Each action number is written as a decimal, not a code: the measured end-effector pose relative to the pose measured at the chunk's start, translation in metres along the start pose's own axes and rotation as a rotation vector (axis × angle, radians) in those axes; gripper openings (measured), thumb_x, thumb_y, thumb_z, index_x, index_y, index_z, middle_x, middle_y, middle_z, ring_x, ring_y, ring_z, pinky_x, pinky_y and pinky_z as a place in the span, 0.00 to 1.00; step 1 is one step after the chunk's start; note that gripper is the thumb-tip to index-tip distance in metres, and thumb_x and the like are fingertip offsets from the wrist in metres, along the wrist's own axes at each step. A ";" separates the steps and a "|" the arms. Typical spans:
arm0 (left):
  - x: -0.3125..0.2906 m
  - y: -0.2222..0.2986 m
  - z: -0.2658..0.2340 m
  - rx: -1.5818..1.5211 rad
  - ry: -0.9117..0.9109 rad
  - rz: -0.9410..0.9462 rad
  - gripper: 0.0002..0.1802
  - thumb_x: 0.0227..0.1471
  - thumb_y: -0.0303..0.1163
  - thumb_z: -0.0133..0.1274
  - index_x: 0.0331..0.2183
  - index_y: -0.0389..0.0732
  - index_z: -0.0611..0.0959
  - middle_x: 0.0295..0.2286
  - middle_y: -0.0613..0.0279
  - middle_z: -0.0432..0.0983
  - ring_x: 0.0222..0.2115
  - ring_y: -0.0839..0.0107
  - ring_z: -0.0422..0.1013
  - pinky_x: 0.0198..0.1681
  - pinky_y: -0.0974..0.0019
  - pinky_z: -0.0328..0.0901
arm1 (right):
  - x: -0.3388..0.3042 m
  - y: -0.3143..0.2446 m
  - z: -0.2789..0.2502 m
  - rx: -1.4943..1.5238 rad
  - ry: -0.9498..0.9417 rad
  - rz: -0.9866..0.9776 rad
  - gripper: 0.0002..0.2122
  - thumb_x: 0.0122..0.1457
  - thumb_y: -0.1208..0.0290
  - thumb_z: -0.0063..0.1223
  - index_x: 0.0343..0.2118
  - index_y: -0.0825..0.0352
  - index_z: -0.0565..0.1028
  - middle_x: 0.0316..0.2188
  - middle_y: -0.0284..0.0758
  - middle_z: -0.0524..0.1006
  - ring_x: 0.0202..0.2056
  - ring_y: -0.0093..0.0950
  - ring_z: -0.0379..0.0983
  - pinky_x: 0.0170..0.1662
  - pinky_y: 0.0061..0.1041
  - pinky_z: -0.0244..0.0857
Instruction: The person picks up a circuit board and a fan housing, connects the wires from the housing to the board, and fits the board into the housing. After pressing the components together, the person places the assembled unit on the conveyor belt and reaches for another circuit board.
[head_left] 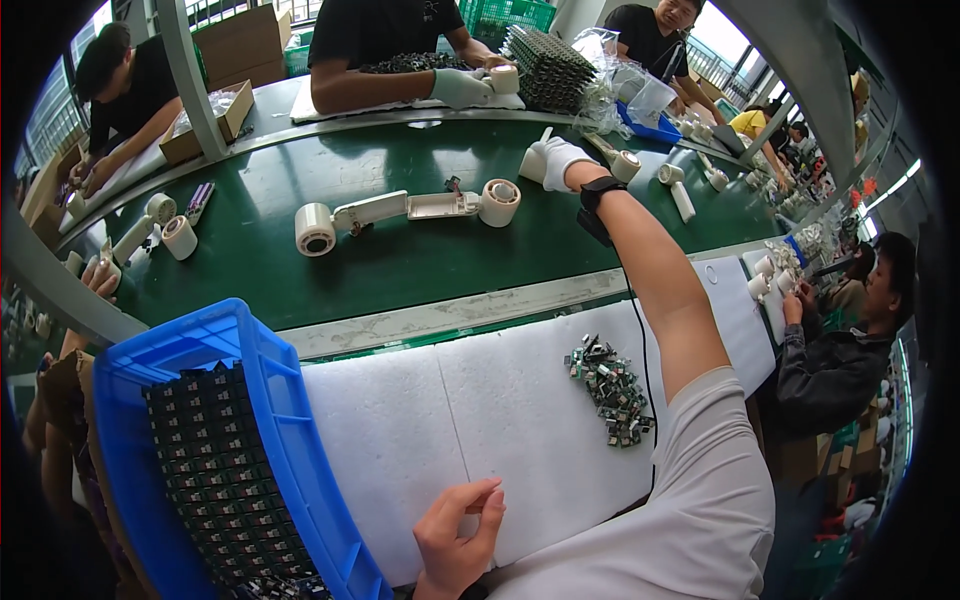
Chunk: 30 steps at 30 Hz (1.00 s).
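My right hand [562, 164], in a white glove, reaches across the green belt. Its fingers close round a cream cylindrical plastic housing [533, 166] near the far edge. A black strap [601, 194] with a thin cord circles that wrist. My left hand [460, 535] is bare and curled over the white foam sheet [390, 400]. Thumb and forefinger tips come close together, and nothing shows between them. Beyond my left hand, to the right, lies a heap of small green circuit boards [612, 392]. A blue crate [290, 420] at left holds rows of dark boards [215, 460].
Two opened cream housings [316, 230] [499, 203], joined by handle halves, lie mid-belt. More housings [179, 238] are at left and right [680, 190]. Across the belt, a gloved co-worker [462, 88] holds a housing beside stacked dark parts [548, 68]. Another person [840, 340] sits at right.
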<state>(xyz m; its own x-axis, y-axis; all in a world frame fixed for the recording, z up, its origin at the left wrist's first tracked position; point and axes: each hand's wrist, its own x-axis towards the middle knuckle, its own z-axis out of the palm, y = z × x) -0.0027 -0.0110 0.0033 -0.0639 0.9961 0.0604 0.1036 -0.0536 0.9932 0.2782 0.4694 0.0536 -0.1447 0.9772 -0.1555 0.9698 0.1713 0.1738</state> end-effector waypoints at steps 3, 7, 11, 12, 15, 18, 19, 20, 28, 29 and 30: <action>0.000 -0.003 -0.001 0.031 -0.024 0.013 0.14 0.58 0.23 0.62 0.46 0.39 0.85 0.34 0.55 0.83 0.33 0.66 0.81 0.37 0.71 0.73 | 0.005 -0.005 0.014 0.080 0.086 0.031 0.33 0.42 0.72 0.68 0.57 0.63 0.73 0.54 0.48 0.77 0.55 0.44 0.74 0.58 0.37 0.70; 0.011 -0.004 0.004 -0.002 0.044 0.122 0.07 0.54 0.20 0.63 0.37 0.36 0.87 0.28 0.57 0.83 0.26 0.71 0.81 0.31 0.71 0.74 | 0.011 -0.014 0.015 0.093 0.065 0.070 0.29 0.45 0.70 0.68 0.55 0.65 0.76 0.50 0.49 0.80 0.52 0.47 0.77 0.54 0.41 0.74; 0.006 -0.004 0.006 -0.030 0.046 0.051 0.06 0.54 0.21 0.63 0.37 0.36 0.87 0.28 0.57 0.83 0.26 0.70 0.80 0.31 0.70 0.74 | 0.006 -0.024 0.004 0.021 -0.007 0.125 0.30 0.41 0.66 0.73 0.51 0.66 0.79 0.45 0.49 0.82 0.48 0.45 0.79 0.51 0.38 0.75; 0.006 -0.004 0.006 -0.032 0.048 0.055 0.06 0.54 0.21 0.63 0.37 0.36 0.87 0.28 0.57 0.83 0.26 0.70 0.80 0.31 0.70 0.74 | 0.002 -0.024 0.002 -0.013 -0.026 0.127 0.28 0.41 0.64 0.73 0.49 0.66 0.80 0.44 0.49 0.82 0.48 0.45 0.80 0.50 0.38 0.75; 0.006 -0.004 0.005 0.008 0.017 0.127 0.05 0.57 0.20 0.60 0.38 0.32 0.85 0.27 0.57 0.81 0.25 0.72 0.81 0.30 0.72 0.73 | -0.010 -0.026 -0.004 -0.084 -0.062 0.136 0.26 0.41 0.61 0.73 0.45 0.67 0.83 0.43 0.48 0.83 0.46 0.44 0.81 0.49 0.37 0.76; 0.005 -0.006 0.004 0.005 0.023 0.133 0.05 0.57 0.20 0.61 0.38 0.33 0.86 0.28 0.57 0.81 0.25 0.72 0.81 0.30 0.72 0.73 | -0.031 -0.043 -0.014 -0.144 -0.061 0.068 0.24 0.44 0.54 0.72 0.40 0.68 0.85 0.39 0.46 0.84 0.43 0.42 0.82 0.47 0.37 0.76; 0.005 -0.007 0.004 0.002 0.021 0.136 0.05 0.57 0.20 0.61 0.38 0.33 0.86 0.28 0.57 0.81 0.25 0.72 0.81 0.30 0.72 0.73 | -0.036 -0.041 -0.017 -0.145 -0.065 0.072 0.24 0.44 0.54 0.72 0.40 0.68 0.85 0.39 0.46 0.84 0.43 0.42 0.82 0.47 0.37 0.76; 0.008 -0.007 0.004 0.000 0.016 0.133 0.05 0.57 0.20 0.61 0.38 0.33 0.86 0.28 0.57 0.81 0.25 0.72 0.81 0.30 0.72 0.73 | -0.040 -0.039 -0.022 -0.084 -0.084 0.068 0.25 0.44 0.51 0.71 0.39 0.68 0.85 0.37 0.45 0.84 0.40 0.41 0.82 0.44 0.36 0.76; 0.010 -0.001 0.005 0.025 -0.032 0.182 0.06 0.56 0.21 0.61 0.38 0.35 0.86 0.29 0.57 0.82 0.27 0.72 0.80 0.32 0.72 0.73 | -0.102 -0.007 -0.049 0.170 -0.242 0.107 0.27 0.50 0.43 0.67 0.33 0.69 0.86 0.24 0.35 0.80 0.24 0.27 0.76 0.27 0.26 0.68; 0.010 0.000 0.006 0.034 -0.028 0.191 0.05 0.57 0.21 0.61 0.38 0.35 0.86 0.29 0.57 0.82 0.27 0.72 0.80 0.32 0.72 0.73 | -0.113 0.001 -0.047 0.294 -0.218 0.108 0.25 0.53 0.44 0.66 0.32 0.69 0.86 0.22 0.33 0.79 0.22 0.24 0.74 0.25 0.23 0.65; 0.010 0.002 0.008 0.043 -0.027 0.202 0.05 0.57 0.22 0.61 0.37 0.35 0.86 0.29 0.57 0.82 0.27 0.72 0.79 0.32 0.71 0.73 | -0.124 0.012 -0.049 0.308 -0.225 0.122 0.25 0.53 0.44 0.66 0.32 0.69 0.86 0.22 0.33 0.79 0.22 0.24 0.74 0.25 0.23 0.65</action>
<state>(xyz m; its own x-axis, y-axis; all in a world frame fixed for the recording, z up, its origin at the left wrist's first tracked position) 0.0052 -0.0009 0.0052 -0.0107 0.9670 0.2544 0.1535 -0.2498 0.9561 0.2984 0.3569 0.1228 -0.0115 0.9304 -0.3664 0.9956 -0.0233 -0.0903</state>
